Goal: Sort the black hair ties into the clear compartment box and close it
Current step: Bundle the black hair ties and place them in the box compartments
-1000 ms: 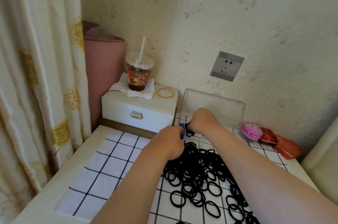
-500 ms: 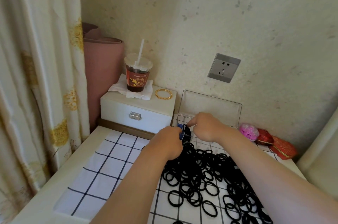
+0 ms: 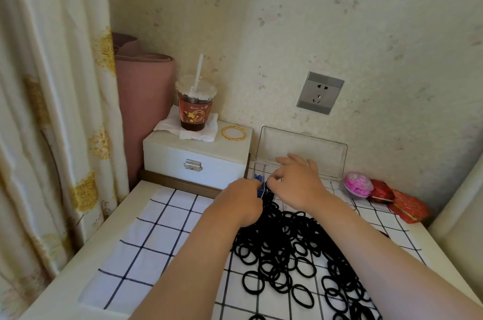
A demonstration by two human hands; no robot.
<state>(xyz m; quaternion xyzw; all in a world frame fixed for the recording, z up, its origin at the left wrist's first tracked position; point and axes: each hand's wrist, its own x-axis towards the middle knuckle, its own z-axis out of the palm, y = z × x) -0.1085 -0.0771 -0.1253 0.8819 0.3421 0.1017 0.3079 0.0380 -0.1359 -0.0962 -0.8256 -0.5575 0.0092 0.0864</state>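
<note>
Since the earlier frame, our right hand [image 3: 295, 183] had shifted farther over the clear compartment box [image 3: 260, 170], fingers loosely spread, no tie visibly held. Our left hand [image 3: 240, 204] was curled at the box's near-left corner; whether it held anything could not be determined. Filling was in hand: most black hair ties [image 3: 300, 246] lay heaped nearer. Next move: pinch another tie.
</note>
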